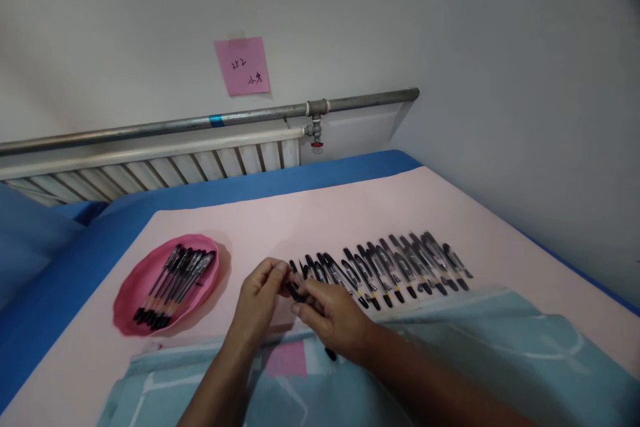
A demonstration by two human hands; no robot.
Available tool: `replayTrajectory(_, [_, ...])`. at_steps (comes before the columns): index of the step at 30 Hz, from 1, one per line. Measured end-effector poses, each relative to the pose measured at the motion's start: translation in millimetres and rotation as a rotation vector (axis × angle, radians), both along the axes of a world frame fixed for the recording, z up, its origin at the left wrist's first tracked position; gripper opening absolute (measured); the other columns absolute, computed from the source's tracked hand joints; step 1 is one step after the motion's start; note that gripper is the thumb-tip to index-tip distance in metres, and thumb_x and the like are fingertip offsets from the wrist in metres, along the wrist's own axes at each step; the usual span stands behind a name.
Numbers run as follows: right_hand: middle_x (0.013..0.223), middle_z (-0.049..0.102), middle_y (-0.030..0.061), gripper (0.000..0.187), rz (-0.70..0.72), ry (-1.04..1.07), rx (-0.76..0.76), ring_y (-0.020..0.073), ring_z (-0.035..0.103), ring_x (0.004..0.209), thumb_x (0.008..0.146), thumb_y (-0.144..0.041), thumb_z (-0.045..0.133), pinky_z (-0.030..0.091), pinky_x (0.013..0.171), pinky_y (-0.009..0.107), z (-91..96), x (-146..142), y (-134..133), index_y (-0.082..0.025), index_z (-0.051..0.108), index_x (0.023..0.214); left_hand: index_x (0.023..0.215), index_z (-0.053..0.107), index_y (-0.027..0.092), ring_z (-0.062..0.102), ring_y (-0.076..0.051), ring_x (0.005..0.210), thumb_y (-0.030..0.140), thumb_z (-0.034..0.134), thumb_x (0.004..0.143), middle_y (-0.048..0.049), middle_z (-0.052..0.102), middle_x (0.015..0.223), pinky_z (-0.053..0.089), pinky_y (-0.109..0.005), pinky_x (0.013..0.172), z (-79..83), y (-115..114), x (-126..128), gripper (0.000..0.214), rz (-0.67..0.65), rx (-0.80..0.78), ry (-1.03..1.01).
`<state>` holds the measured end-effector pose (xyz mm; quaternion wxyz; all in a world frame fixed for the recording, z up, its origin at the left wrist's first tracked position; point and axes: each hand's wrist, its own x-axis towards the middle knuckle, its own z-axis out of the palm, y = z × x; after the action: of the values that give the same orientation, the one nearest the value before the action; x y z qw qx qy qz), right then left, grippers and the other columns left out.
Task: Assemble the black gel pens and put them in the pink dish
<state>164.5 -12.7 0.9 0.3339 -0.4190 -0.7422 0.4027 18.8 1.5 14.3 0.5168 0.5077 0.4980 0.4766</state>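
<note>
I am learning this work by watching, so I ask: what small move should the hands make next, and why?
Probably the left hand should steady the dark pen piece before the right hand loosens its grip. The right hand grips it, the left is close beside it, and the fingers hide much of it, so I cannot tell whether it is fully joined.

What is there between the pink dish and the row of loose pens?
In the head view, the left hand and some pale pink surface lie between the dish and the pens.

Plain indoor room, exact kind unclear: white radiator (200, 151), metal pipe (150, 129), pale walls (360, 20).
</note>
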Motion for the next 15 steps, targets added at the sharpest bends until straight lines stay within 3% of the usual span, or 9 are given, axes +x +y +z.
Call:
replayTrajectory(3, [0.066,0.053,-0.004,0.003,-0.033,-0.007,0.013,0.0073,0.043,0.054,0.077,-0.019,0.051,0.032,0.052,0.018,0.3,0.3,1.6,-0.018,0.052,0.08,0.072,0.059,0.017,0.051,-0.011,0.061,0.033,0.053,0.078,0.0017,0.057,0.065,0.041,-0.021,0.059,-0.4,-1.7,4.7,0.018,-0.049,-0.012,0.001])
replayTrajectory(7, [0.065,0.054,-0.0034,0.007,-0.071,0.023,-0.015,0.0078,0.045,0.054,0.08,-0.022,0.05,0.033,0.051,0.018,-1.1,0.5,3.2,-0.018,0.054,0.083,0.088,0.059,0.017,0.052,-0.011,0.061,0.036,0.055,0.077,0.0018,0.056,0.066,0.041,-0.021,0.058,-3.8,-1.4,5.4,0.022,0.017,-0.097,-0.108])
replayTrajectory(15, [0.068,0.056,-0.0022,0.008,-0.07,-0.024,0.029,0.009,0.049,0.059,0.082,-0.024,0.048,0.033,0.054,0.019,-1.2,2.1,4.0,-0.018,0.054,0.083,0.076,0.06,0.016,0.05,-0.008,0.06,0.033,0.056,0.077,0.0024,0.056,0.064,0.04,-0.018,0.057,-8.7,0.2,5.4,0.017,-0.039,-0.143,-0.205])
